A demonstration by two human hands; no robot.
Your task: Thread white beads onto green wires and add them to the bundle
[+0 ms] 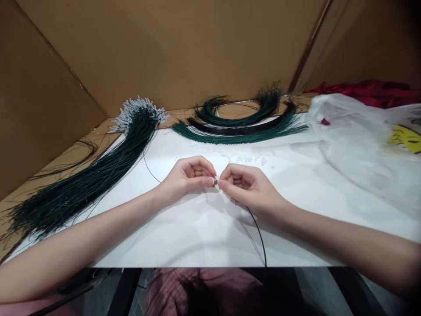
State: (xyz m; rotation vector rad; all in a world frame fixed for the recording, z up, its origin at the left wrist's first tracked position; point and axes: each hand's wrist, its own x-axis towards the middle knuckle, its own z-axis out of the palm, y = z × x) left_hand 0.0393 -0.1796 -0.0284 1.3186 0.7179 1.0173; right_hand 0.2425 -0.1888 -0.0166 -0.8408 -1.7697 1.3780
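Over the middle of the white tabletop [158, 245], my left hand [190, 175] and my right hand [248, 182] meet fingertip to fingertip. Thumb and forefinger of my left hand pinch a small whitish piece [215, 181], mostly covered by the fingers. My right hand is also closed in a pinch, right beside that piece. From beneath my right hand a thin dark wire [260, 230] curves down to the table's front edge; its upper end is hidden in the fingers. Tiny white bits [243, 157] lie scattered just behind my hands.
At left lies a thick bundle of dark green wires [88, 184] with white tips [141, 112]. Curved bundles of green and black wires [240, 136] rest at the back. A clear plastic bag [355, 145] and red fabric [371, 92] are at right. Brown panels [184, 52] enclose the table.
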